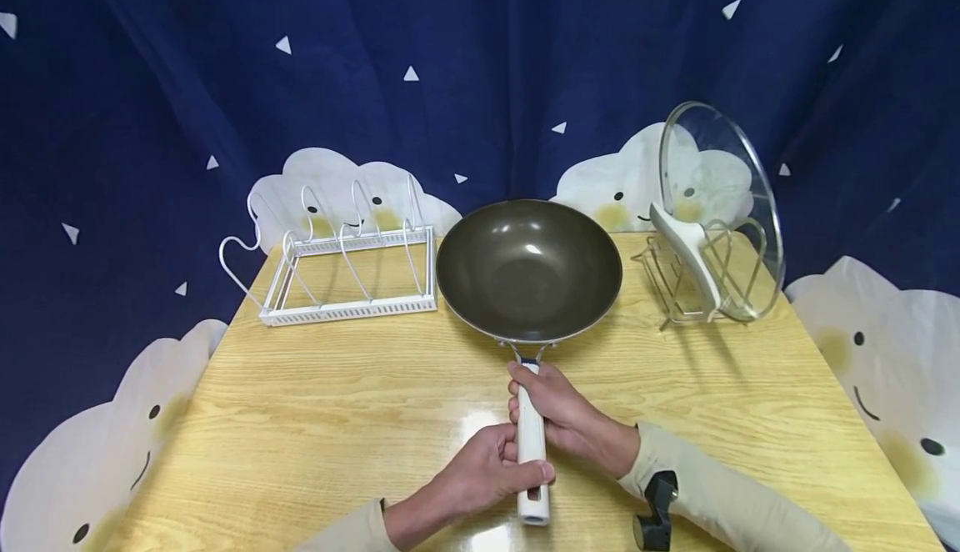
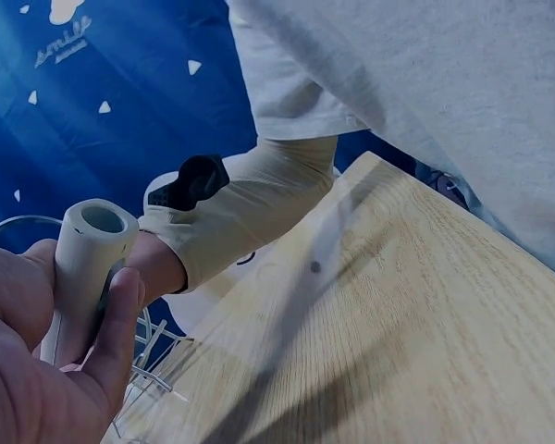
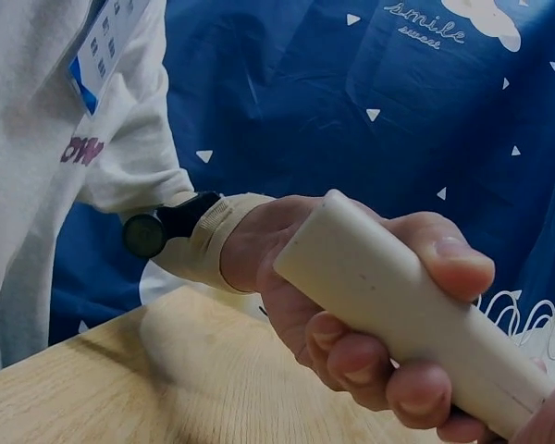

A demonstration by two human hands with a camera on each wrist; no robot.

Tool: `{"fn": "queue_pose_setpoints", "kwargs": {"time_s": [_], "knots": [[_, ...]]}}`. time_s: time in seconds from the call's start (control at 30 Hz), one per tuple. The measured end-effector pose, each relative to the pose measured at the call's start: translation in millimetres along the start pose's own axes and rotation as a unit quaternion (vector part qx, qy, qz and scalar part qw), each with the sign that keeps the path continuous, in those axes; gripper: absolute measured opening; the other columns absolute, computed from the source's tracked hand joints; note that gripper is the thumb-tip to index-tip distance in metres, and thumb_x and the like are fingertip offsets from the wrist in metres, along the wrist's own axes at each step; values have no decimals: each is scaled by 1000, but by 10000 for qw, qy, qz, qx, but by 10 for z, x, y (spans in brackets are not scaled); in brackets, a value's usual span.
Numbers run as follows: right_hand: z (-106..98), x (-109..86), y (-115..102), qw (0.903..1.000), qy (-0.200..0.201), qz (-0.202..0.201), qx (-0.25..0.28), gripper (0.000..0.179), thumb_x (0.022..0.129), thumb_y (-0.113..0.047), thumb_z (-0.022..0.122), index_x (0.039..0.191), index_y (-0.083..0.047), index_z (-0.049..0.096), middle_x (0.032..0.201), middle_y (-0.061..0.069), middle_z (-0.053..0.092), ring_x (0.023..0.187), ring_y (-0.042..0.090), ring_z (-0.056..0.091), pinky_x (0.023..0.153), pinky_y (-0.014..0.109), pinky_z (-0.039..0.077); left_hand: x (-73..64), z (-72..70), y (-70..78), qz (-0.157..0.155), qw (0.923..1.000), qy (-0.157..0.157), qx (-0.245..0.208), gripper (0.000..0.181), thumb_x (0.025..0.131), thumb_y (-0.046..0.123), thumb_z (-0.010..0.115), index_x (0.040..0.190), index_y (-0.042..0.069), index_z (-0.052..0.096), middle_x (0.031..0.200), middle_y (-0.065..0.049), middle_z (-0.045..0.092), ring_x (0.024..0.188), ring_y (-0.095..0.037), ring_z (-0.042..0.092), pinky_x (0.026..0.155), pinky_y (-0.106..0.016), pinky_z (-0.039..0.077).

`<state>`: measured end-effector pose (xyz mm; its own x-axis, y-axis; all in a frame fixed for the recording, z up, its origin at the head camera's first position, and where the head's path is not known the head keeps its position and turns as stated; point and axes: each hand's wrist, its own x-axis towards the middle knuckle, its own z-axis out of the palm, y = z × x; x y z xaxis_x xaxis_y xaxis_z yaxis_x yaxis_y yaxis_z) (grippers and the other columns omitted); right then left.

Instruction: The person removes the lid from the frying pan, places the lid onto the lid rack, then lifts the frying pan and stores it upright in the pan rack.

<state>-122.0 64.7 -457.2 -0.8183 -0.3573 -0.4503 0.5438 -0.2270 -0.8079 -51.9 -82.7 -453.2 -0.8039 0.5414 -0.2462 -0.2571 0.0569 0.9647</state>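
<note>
The right hand (image 1: 562, 408) is curled snugly round the white handle (image 1: 531, 431) near the pan end; the left hand (image 1: 487, 470) grips it lower, thumb across the top — two hands, one handle. One dark pan (image 1: 528, 273) is at their twelve o'clock. At its nine o'clock stands one white rack (image 1: 348, 311); at three, one wire rack (image 1: 686, 318) — one glass lid (image 1: 723, 181) tilted in it.

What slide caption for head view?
Left hand and right hand grip the wok by its handle, white rack left, glass lid right.
</note>
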Motion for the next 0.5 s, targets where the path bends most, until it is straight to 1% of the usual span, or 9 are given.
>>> {"fn": "queue_pose_setpoints", "kwargs": {"time_s": [0.13, 0.27, 0.5], "knots": [[-2, -5, 9, 10000, -35, -3, -42, 20, 109, -19, 44, 93, -7, 41, 74, -2, 46, 58, 6, 50, 56, 17, 47, -7, 4, -5, -4, 10000, 16, 60, 25, 91, 11, 73, 109, -3, 62, 83, -7, 75, 71, -9, 66, 64, -20, 51], [1, -16, 5, 10000, -74, 2, -54, 21, 109, -19, 45, 92, -8, 40, 74, -2, 46, 59, 6, 51, 57, 17, 48, -14, 9, -14, 71, 9999, 35, 71, 23, 90, 11, 74, 106, -2, 63, 83, -8, 75, 71, -8, 66, 62, -19, 49], [10, -23, -28, 10000, -51, -26, -40, 20, 109, -19, 46, 93, -8, 40, 73, -2, 46, 58, 7, 51, 56, 18, 48, -17, 13, 3, 236, 9996, 44, 159, 22, 88, 14, 75, 101, 1, 63, 77, -1, 73, 67, -5, 64, 59, -17, 47]]}}
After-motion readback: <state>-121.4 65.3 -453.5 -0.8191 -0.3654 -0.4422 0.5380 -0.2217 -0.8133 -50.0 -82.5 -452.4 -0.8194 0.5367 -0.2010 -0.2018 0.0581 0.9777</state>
